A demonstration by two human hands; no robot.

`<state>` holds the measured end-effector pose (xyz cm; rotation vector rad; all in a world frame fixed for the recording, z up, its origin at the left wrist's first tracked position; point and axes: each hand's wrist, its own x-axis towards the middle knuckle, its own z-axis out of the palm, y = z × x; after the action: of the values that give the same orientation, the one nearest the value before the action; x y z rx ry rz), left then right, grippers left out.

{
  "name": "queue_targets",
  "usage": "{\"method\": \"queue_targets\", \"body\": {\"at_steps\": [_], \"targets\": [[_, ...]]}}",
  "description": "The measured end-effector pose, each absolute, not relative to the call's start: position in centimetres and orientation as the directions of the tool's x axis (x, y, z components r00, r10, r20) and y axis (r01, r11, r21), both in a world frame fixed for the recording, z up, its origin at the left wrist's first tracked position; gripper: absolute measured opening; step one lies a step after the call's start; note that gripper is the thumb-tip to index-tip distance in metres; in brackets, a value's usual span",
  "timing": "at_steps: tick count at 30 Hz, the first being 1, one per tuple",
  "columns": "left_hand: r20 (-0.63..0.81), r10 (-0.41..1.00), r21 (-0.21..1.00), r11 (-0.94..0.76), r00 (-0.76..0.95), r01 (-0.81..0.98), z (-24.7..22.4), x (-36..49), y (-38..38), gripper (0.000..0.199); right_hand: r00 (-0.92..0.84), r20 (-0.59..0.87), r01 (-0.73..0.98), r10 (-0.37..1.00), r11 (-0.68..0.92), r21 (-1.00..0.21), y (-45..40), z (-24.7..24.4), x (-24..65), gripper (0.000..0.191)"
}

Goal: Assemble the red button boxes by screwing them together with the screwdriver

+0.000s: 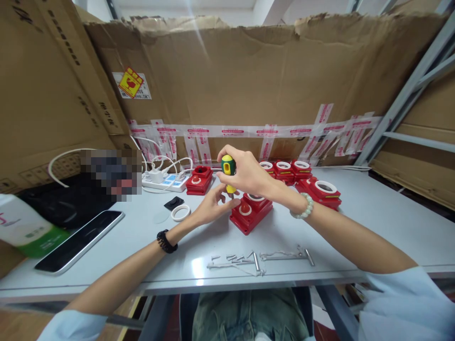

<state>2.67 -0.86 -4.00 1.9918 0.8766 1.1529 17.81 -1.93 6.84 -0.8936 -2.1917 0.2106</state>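
Note:
A yellow and green screwdriver stands upright in my right hand, its fingers wrapped round the handle. The shaft points down at the far left side of a red box, which has a red dome and a white ring. My left hand is beside that box, fingers bent near the screwdriver's lower end and touching the box's edge. Whether those fingers pinch anything is too small to tell. Nearer me lie several loose screws and two metal T-shaped pieces with white cords.
Behind and to the right stand several red boxes with white rings. At left are another red box, a white ring, a black part, a power strip and a phone. Cardboard walls the back.

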Motion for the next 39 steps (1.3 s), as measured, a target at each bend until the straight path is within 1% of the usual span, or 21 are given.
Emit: {"method": "queue_targets", "body": {"at_steps": [2, 3, 5, 7, 8, 10, 13, 15, 17, 21, 24, 30, 32, 36, 39], "targets": [[0.431, 0.782, 0.795, -0.565, 0.45, 0.221, -3.9, 2.4, -1.0, 0.028, -0.472, 0.582, 0.532, 0.662, 0.74, -0.411, -2.0, 6.8, 17.8, 0.022], [0.426, 0.788, 0.795, -0.561, 0.445, 0.232, -3.9, 2.4, -0.9, 0.025, -0.471, 0.582, 0.524, 0.662, 0.741, -0.419, -2.0, 6.8, 17.9, 0.022], [0.423, 0.824, 0.803, -0.534, 0.378, 0.265, -4.0, 2.5, -0.7, 0.024, -0.48, 0.581, 0.503, 0.658, 0.749, -0.432, -2.1, 6.7, 17.9, 0.023], [0.423, 0.854, 0.812, -0.506, 0.303, 0.291, -4.2, 2.7, -0.4, 0.028, -0.487, 0.575, 0.497, 0.657, 0.75, -0.436, -2.2, 6.7, 17.9, 0.021], [0.423, 0.858, 0.809, -0.503, 0.293, 0.304, -4.2, 2.8, -0.3, 0.03, -0.487, 0.573, 0.501, 0.659, 0.748, -0.435, -2.2, 6.7, 17.9, 0.02], [0.426, 0.838, 0.781, -0.531, 0.341, 0.33, -4.1, 2.6, -0.4, 0.03, -0.481, 0.578, 0.511, 0.659, 0.746, -0.427, -2.1, 6.7, 18.0, 0.018], [0.401, 0.771, 0.697, -0.607, 0.495, 0.382, -3.7, 1.9, -0.9, 0.031, -0.463, 0.6, 0.51, 0.652, 0.75, -0.421, -2.0, 6.6, 18.3, 0.018], [0.379, 0.742, 0.646, -0.64, 0.553, 0.417, -3.5, 1.4, -1.1, 0.022, -0.444, 0.605, 0.522, 0.661, 0.74, -0.425, -1.9, 6.5, 18.6, 0.02], [0.377, 0.733, 0.62, -0.654, 0.566, 0.434, -3.4, 1.2, -1.1, 0.017, -0.436, 0.594, 0.539, 0.676, 0.725, -0.428, -1.9, 6.4, 18.8, 0.021], [0.377, 0.736, 0.619, -0.652, 0.563, 0.438, -3.6, 1.5, -0.8, 0.019, -0.452, 0.572, 0.537, 0.685, 0.72, -0.439, -2.0, 6.3, 19.0, 0.019], [0.376, 0.745, 0.627, -0.643, 0.551, 0.441, -3.8, 1.7, -0.5, 0.022, -0.448, 0.58, 0.512, 0.68, 0.727, -0.457, -2.0, 6.4, 18.9, 0.024], [0.414, 0.764, 0.661, -0.626, 0.496, 0.413, -2.4, 1.5, -1.8, 0.023, -0.397, 0.67, 0.365, 0.627, 0.778, -0.511, -2.9, 7.4, 19.7, 0.028], [0.348, 0.761, 0.679, -0.607, 0.547, 0.413, -1.5, 1.3, -3.1, 0.021, -0.345, 0.687, 0.334, 0.64, 0.767, -0.547, -3.5, 7.9, 20.4, 0.031], [0.058, 0.664, 0.697, -0.562, 0.745, 0.446, -0.9, 1.3, -5.1, 0.015, -0.243, 0.692, 0.318, 0.68, 0.73, -0.605, -5.0, 8.0, 21.9, 0.031], [-0.039, 0.598, 0.673, -0.576, 0.8, 0.464, -1.5, 1.5, -5.7, 0.014, -0.208, 0.681, 0.304, 0.702, 0.708, -0.637, -5.7, 7.4, 22.8, 0.031]]}}
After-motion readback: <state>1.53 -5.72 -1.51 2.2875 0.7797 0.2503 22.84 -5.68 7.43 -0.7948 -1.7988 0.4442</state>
